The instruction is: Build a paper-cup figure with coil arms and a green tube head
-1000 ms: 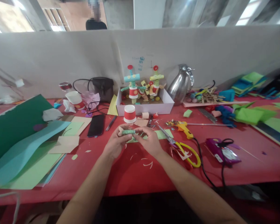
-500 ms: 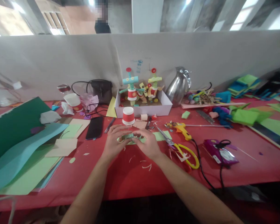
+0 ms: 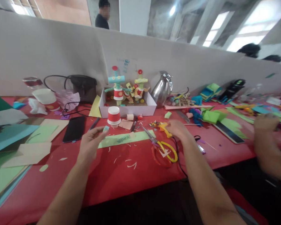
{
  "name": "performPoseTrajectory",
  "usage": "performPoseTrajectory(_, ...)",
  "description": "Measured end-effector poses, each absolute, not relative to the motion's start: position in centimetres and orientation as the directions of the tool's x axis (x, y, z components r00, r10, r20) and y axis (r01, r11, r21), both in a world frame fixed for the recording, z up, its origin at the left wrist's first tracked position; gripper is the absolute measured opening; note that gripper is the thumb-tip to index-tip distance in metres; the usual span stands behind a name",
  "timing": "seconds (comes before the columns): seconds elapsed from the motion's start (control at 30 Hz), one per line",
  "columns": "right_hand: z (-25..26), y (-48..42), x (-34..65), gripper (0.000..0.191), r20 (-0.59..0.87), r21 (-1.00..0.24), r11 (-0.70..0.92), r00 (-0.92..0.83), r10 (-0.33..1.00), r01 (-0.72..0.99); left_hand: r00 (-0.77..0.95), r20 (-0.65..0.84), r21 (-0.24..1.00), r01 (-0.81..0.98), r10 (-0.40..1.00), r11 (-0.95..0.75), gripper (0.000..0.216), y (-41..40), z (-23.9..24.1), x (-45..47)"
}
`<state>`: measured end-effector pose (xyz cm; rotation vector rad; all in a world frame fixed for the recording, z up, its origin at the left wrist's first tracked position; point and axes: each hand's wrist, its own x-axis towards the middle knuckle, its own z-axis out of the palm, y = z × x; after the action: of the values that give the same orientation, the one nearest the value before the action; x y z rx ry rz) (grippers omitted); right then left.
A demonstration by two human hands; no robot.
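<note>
My left hand [image 3: 91, 141] hovers over the red table [image 3: 121, 175] and pinches a small pale green paper piece [image 3: 105, 128] at its fingertips. A green paper spring [image 3: 124, 138] lies loose on a light green paper strip [image 3: 112, 141] just right of that hand. My right hand [image 3: 178, 129] is stretched out to the right and closed over the handle of the yellow glue gun [image 3: 163, 127], whose nozzle sticks out to the left. Yellow-handled scissors [image 3: 162, 145] lie between the two hands. An upturned red and white paper cup [image 3: 113, 116] stands behind the strip.
A white box [image 3: 128, 110] holds paper-cup figures. Also present: a steel jug [image 3: 161, 89], a black phone [image 3: 74, 129], a black bag [image 3: 83, 87], stacked coloured paper [image 3: 11, 147] at the left and green scraps [image 3: 210, 116] at the right. Another person's blurred hand [image 3: 266, 123] reaches in at the far right.
Both hands let go of the green spring, which now lies on the strip. My right hand moved right onto the glue gun. The view swung right, and another person's hand came in.
</note>
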<state>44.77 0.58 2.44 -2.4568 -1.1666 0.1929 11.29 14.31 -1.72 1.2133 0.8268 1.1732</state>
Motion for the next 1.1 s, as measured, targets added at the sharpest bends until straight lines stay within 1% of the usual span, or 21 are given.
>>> performPoseTrajectory(0.07,1.3,0.9,46.2,0.025,-0.017,-0.411,-0.616,0.670,0.742,0.672,0.229,0.106,0.966,-0.255,0.968,-0.046,0.031,14.3,-1.5,11.3)
performPoseTrajectory(0.13,0.0,1.5,46.7,0.027,-0.061,-0.436,-0.641,0.690,0.721,0.632,0.205,0.113,0.954,-0.296,0.972,-0.048,0.029,14.3,-1.4,11.2)
performPoseTrajectory(0.23,-1.3,2.3,46.7,0.024,-0.109,-0.521,-0.653,0.717,0.689,0.549,0.183,0.102,0.942,-0.333,0.978,-0.036,0.028,14.4,-1.3,11.1)
performPoseTrajectory(0.33,-1.5,2.1,46.6,0.014,-0.135,-0.655,-0.609,0.725,0.676,0.446,0.186,0.087,0.935,-0.355,0.979,-0.016,0.029,14.4,-1.5,11.0)
performPoseTrajectory(0.4,-1.0,1.7,46.4,0.010,-0.109,-0.755,-0.535,0.732,0.672,0.379,0.184,0.097,0.932,-0.362,0.978,-0.024,0.029,14.3,-1.7,11.0)
performPoseTrajectory(0.47,-0.1,1.1,45.9,0.013,-0.069,-0.844,-0.431,0.731,0.679,0.321,0.160,0.121,0.936,-0.346,0.980,-0.059,0.028,14.2,-2.0,11.1)
performPoseTrajectory(0.53,1.2,0.8,44.9,0.020,-0.039,-0.913,-0.307,0.691,0.722,0.270,0.120,0.160,0.950,-0.287,0.980,-0.120,0.029,14.2,-2.0,11.0)
performPoseTrajectory(0.6,2.8,1.0,43.4,0.028,-0.022,-0.971,-0.163,0.613,0.790,0.175,0.104,0.211,0.968,-0.158,0.972,-0.193,0.032,14.4,-1.6,10.7)
performPoseTrajectory(0.67,4.2,1.8,41.7,0.035,-0.010,-1.000,-0.010,0.538,0.843,-0.002,0.161,0.279,0.957,0.031,0.947,-0.288,0.032,15.0,-0.4,10.4)
performPoseTrajectory(0.73,5.4,3.0,40.0,0.037,0.026,-0.989,0.096,0.501,0.865,-0.115,0.285,0.365,0.868,0.238,0.886,-0.435,0.026,15.8,1.2,10.1)
performPoseTrajectory(0.8,6.0,4.4,38.5,0.034,0.069,-0.972,0.168,0.480,0.875,-0.167,0.416,0.453,0.696,0.388,0.789,-0.604,0.017,16.7,2.8,10.1)
performPoseTrajectory(0.83,6.1,5.1,37.8,0.031,0.059,-0.961,0.175,0.459,0.887,-0.214,0.465,0.488,0.607,0.427,0.739,-0.670,0.014,17.1,3.4,10.3)
performPoseTrajectory(0.9,6.0,6.3,36.8,0.026,-0.002,-0.940,0.135,0.398,0.917,-0.314,0.532,0.538,0.477,0.448,0.654,-0.756,0.011,18.1,4.2,10.7)
performPoseTrajectory(0.97,5.6,7.3,36.3,0.020,-0.052,-0.940,0.075,0.357,0.933,-0.334,0.586,0.574,0.393,0.415,0.572,-0.820,0.010,19.0,4.3,11.3)
performPoseTrajectory(1.1,4.1,8.4,36.0,0.013,-0.020,-0.987,0.043,0.396,0.918,-0.152,0.695,0.600,0.261,0.298,0.396,-0.918,0.006,20.7,3.1,11.9)
